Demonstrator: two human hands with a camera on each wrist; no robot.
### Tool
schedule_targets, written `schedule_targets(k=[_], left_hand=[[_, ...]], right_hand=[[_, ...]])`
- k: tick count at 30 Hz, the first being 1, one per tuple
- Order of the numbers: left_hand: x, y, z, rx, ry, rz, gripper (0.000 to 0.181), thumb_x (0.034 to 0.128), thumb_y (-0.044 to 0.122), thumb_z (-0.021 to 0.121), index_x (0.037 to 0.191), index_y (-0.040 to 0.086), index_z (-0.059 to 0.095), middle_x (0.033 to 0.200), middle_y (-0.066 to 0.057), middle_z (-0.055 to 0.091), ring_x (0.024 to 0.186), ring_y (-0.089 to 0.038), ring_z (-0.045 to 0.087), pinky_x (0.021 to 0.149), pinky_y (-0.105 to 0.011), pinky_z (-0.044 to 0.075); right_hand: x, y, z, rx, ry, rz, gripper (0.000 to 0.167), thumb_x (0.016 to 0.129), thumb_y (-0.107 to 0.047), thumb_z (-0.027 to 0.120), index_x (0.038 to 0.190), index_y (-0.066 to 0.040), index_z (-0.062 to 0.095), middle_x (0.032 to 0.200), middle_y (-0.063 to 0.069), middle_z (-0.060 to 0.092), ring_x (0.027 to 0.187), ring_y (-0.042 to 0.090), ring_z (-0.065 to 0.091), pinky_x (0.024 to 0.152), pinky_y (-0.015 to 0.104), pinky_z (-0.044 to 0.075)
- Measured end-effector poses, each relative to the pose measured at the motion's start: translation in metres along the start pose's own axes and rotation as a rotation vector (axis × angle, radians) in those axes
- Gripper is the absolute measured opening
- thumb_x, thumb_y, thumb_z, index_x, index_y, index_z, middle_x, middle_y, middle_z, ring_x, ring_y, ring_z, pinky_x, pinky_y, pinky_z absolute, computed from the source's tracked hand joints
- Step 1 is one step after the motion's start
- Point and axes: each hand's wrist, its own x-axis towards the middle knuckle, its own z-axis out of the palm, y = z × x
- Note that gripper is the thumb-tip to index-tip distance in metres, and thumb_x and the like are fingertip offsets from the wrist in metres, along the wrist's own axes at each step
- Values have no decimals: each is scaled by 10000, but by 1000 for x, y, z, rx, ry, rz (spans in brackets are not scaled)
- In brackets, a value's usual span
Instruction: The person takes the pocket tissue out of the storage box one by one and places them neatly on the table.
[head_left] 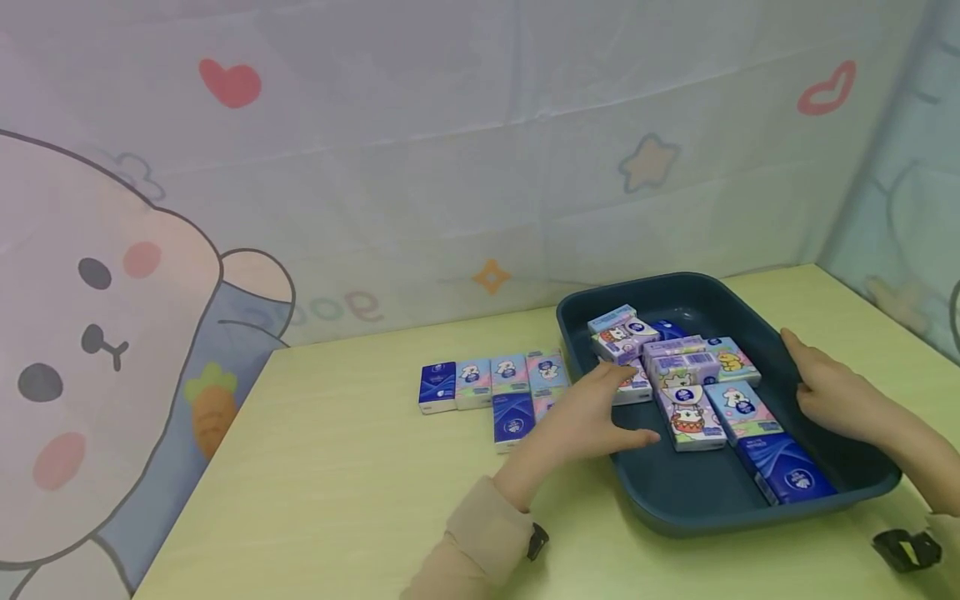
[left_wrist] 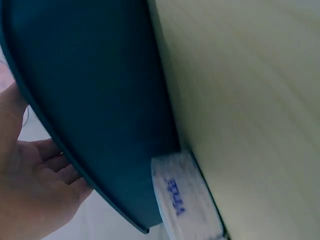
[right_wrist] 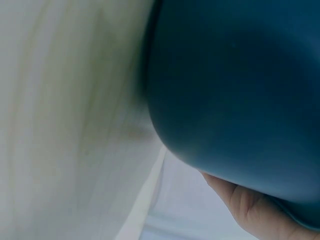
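A dark teal plastic basin [head_left: 652, 487] sits on the table, with several tissue packs in it, among them a purple pack [head_left: 688, 419] and a blue pack [head_left: 787, 471]. Across its left rim reaches my left hand [head_left: 581, 417], fingers and thumb spread above the packs, holding none that I can see. In the left wrist view, that hand's palm [left_wrist: 45, 195] shows beyond the rim. My right hand [head_left: 836, 392] lies at the right rim, its fingers extended; the right wrist view shows only part of it [right_wrist: 255, 212] beside the basin wall [right_wrist: 240, 100].
Left of the basin, several tissue packs lie side by side on the table, including a blue pack [head_left: 437, 387] and a pastel pack [head_left: 473, 383]. Another blue pack [head_left: 513, 419] lies in front. A printed cloth [head_left: 420, 150] hangs behind the yellowish table [head_left: 322, 483].
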Motion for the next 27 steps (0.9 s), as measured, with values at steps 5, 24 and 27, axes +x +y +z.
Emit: schedule_targets(k=[5, 24, 27], left_hand=[[12, 13, 7, 76, -43, 34, 799, 797, 566, 691, 1442, 172, 431, 1459, 12, 484, 1340, -129, 474, 1078, -262, 425], [45, 41, 28, 251, -68, -29, 782, 727, 578, 751, 1340, 141, 539, 1294, 49, 583, 1200, -73, 514, 1058, -187, 409], [47, 44, 31, 318, -63, -31, 777, 707, 604, 753, 1307, 147, 568, 1258, 53, 558, 1200, -79, 480, 1081, -182, 369]], right_hand=[[0, -1, -1, -3, -2, 3, 734, 839, 90, 406, 1436, 205, -5, 1362, 522, 221, 1215, 659, 300, 950, 734, 312], [0, -1, -1, 1, -12, 2, 740, 837, 98, 407, 1434, 207, -15, 1355, 530, 221, 1208, 654, 315, 941, 734, 320], [-1, -1, -1, 1, -11, 3, 734, 841, 95, 402, 1435, 207, -15, 1360, 527, 214, 1213, 658, 304, 942, 736, 317]])
